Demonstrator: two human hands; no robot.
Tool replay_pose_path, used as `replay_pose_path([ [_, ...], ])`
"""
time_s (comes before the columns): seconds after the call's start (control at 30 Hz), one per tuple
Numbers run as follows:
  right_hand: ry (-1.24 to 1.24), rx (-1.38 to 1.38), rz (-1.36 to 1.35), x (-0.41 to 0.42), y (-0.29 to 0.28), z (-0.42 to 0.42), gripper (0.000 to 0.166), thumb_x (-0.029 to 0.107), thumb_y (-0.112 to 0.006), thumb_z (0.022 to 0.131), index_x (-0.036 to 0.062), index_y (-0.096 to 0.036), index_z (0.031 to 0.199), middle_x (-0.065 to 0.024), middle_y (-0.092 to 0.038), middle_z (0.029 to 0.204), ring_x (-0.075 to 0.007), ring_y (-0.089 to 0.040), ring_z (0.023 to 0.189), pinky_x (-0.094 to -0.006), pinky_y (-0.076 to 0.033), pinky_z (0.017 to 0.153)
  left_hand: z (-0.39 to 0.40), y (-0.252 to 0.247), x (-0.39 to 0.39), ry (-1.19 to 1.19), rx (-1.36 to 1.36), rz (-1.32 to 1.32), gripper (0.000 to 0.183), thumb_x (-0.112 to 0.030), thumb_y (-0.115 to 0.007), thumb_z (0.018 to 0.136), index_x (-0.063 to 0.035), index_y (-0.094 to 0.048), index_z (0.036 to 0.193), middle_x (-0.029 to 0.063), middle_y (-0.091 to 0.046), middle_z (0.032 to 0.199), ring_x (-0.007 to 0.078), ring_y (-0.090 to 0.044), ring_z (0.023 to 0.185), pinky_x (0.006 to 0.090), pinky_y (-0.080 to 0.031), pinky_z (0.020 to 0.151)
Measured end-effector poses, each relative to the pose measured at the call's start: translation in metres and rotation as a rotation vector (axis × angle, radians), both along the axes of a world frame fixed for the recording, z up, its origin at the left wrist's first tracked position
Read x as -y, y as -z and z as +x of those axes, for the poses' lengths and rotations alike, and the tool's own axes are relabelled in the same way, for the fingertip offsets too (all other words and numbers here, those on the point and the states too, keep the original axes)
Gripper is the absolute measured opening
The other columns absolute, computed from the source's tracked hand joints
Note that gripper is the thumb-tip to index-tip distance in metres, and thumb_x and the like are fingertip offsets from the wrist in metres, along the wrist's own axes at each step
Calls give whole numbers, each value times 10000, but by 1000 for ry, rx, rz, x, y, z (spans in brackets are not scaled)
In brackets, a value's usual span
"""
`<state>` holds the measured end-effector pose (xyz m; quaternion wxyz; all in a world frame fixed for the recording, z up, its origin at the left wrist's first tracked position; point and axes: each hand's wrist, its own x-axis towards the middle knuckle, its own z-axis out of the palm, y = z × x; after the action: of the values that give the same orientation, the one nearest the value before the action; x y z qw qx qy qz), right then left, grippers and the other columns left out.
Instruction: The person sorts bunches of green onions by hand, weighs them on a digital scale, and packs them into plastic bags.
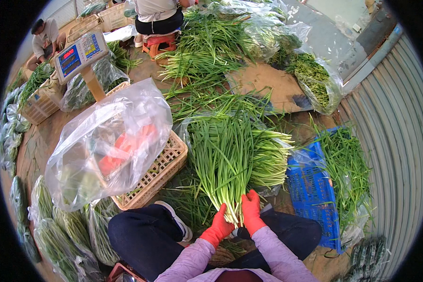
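Both my hands wear red rubber gloves and hold the pale stem ends of a large bunch of garlic chives (225,158). My left hand (219,224) grips the stems from the left, and my right hand (251,208) grips them from the right. The green leaves point away from me. Beneath and beside this bunch lies a pile of chives (271,165) on a clear plastic sheet, with stem ends facing right. To the left, a clear plastic bag (109,141) is draped over a beige plastic crate (155,187) under the scale, with something red showing through it.
A digital scale display (80,54) stands on a post at the left. Bagged chives (56,243) lie lower left. A blue crate (312,197) with loose chives (349,176) is on the right, near a corrugated metal wall (391,141). Two people sit further back, one on a red stool (159,44).
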<state>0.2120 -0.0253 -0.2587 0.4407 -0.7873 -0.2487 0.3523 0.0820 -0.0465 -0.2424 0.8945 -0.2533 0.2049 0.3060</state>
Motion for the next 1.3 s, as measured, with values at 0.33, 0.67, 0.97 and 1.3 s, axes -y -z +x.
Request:
replay_pose_path([
  [0.33, -142, -384, 51, -25, -51, -55, 479, 6, -587, 789, -4, -449, 1248, -105, -576, 1115, -200, -565, 970, -300, -456, 832, -7, 13, 0, -71, -352, 28, 367, -383, -488, 919, -131, -553, 1177, 74, -619, 1085, 245, -593, 946, 413, -475, 837],
  [0.67, 179, -520, 163, -6, -51, -63, 297, 102, -545, 878, -13, -519, 1150, -82, -607, 1005, -184, -570, 861, -302, -464, 778, -11, 17, 1, 14, -335, 85, 375, -357, -524, 907, -83, -559, 1162, 80, -636, 1049, 237, -621, 886, 365, -507, 777],
  [0.97, 191, -456, 100, -6, -74, -49, 235, 67, -506, 888, 12, -508, 1116, -62, -595, 926, -155, -568, 798, -294, -480, 685, -16, -10, 0, -13, -423, 303, 324, -19, -591, 823, -36, -554, 1144, 103, -643, 982, 238, -639, 820, 357, -535, 735],
  [1.3, 129, -356, 275, 6, -39, -41, 283, 25, -495, 895, -5, -484, 1176, -88, -614, 982, -178, -594, 819, -292, -489, 745, -5, -13, 0, 54, -428, 442, 403, -71, -658, 791, -62, -540, 1177, 63, -635, 1019, 197, -625, 862, 328, -513, 721],
])
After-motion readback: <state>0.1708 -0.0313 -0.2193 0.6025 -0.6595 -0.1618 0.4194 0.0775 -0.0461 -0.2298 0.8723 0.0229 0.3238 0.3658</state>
